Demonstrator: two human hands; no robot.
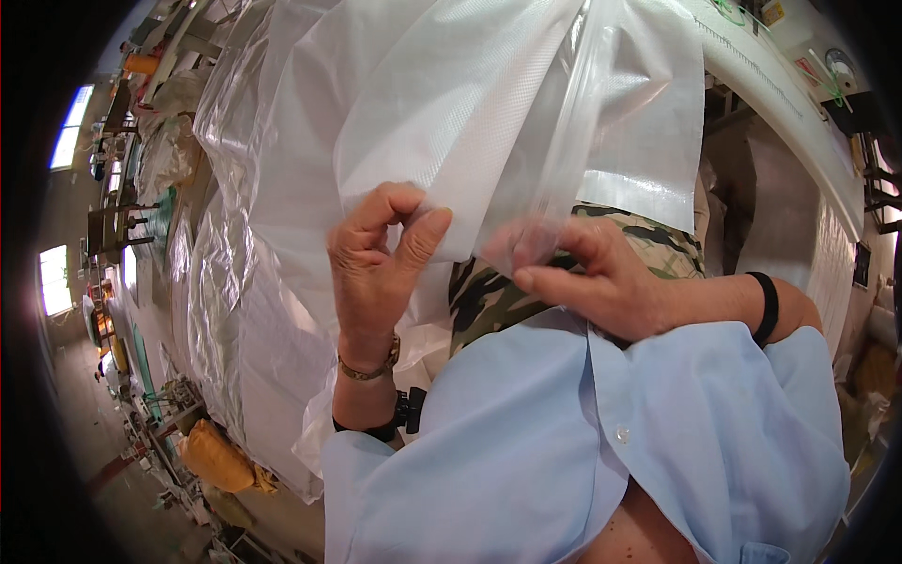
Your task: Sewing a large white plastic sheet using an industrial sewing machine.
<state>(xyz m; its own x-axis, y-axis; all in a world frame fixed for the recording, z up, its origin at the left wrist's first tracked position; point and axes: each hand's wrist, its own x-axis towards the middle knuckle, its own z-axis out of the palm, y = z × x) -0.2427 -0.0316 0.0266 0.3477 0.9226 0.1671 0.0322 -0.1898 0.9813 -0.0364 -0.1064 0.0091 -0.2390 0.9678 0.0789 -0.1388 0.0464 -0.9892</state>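
Note:
A large white woven plastic sheet (413, 122) with a fine grid texture spreads before me and hangs over my lap. My left hand (385, 249) is at its near edge, thumb and index finger pinched on the sheet, the other fingers curled. Just to the right, a clear plastic film (568, 122) runs down in a narrow folded band. My right hand (592, 273) is closed around the film's lower end; its fingertips are blurred and partly covered by the see-through layer. Another white panel (644, 122) hangs right of the film.
Crumpled clear plastic (221, 282) drapes along the left side. On the right curves a white machine arm or table edge (789, 103) with thin green thread near its top. A yellow-orange bag (221, 456) lies on the floor at the lower left, near racks and clutter.

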